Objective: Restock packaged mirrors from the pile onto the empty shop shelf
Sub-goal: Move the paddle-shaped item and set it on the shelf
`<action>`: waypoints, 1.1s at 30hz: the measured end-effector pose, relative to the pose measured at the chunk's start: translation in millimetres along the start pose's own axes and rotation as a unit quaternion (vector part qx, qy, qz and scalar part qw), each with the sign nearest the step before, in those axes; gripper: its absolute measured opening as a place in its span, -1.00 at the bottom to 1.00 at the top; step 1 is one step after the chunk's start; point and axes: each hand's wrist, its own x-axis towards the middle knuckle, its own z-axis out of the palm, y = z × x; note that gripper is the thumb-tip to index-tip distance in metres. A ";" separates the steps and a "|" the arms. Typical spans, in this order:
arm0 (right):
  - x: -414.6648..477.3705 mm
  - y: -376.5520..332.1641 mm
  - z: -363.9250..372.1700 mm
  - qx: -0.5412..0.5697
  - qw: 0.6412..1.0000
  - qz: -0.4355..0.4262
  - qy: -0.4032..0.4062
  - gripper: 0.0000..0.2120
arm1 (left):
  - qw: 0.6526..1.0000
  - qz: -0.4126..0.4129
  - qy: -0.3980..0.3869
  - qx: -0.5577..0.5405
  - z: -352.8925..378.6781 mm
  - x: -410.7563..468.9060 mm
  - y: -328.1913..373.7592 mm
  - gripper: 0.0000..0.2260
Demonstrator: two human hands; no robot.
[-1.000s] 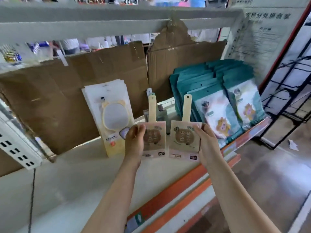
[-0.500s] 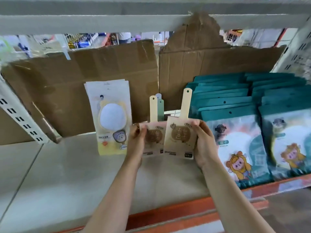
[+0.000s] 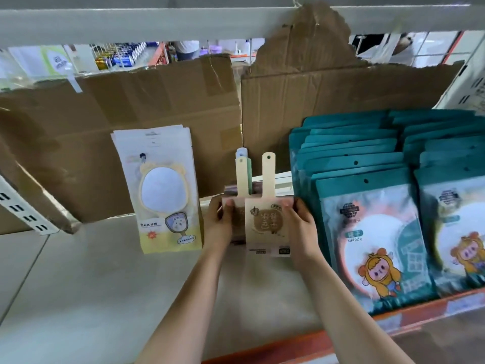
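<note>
Two beige packaged hand mirrors with upright handles stand on the pale shelf board (image 3: pixel 78 298), in front of others of the same kind. My right hand (image 3: pixel 301 229) grips the front mirror (image 3: pixel 267 224) by its right edge. My left hand (image 3: pixel 219 227) grips the mirror behind it (image 3: pixel 237 214) by its left edge, and the front one overlaps it. A green and a white handle (image 3: pixel 242 156) stick up at the back.
A stack of pale yellow bear-mirror packs (image 3: pixel 162 190) leans left of my hands. Rows of teal mirror packs (image 3: pixel 367 232) fill the right. Brown cardboard (image 3: pixel 131 122) lines the back. An orange rail (image 3: pixel 341 337) edges the shelf front.
Both hands have pushed the two mirrors deeper onto the shelf and closer together, so the right one now overlaps the left. My view has turned left and moved nearer.
</note>
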 end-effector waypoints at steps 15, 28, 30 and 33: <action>15.9 42.0 27.7 -0.087 0.993 -0.050 -0.066 -0.87 | 0.995 0.062 -0.007 -0.078 2.6 3.9 -5.9 -0.81; 42.9 53.0 40.4 -0.177 0.982 -0.052 -0.031 -0.56 | 0.994 0.080 -0.050 0.063 11.7 8.0 -16.2 -0.49; 42.1 51.7 40.7 -0.182 0.981 -0.051 -0.040 -0.61 | 0.994 0.071 -0.043 0.066 11.1 6.1 -15.2 -0.49; 43.9 48.1 38.7 -0.171 0.981 -0.071 -0.052 -0.61 | 0.994 0.094 -0.023 0.055 8.3 9.0 -15.4 -0.46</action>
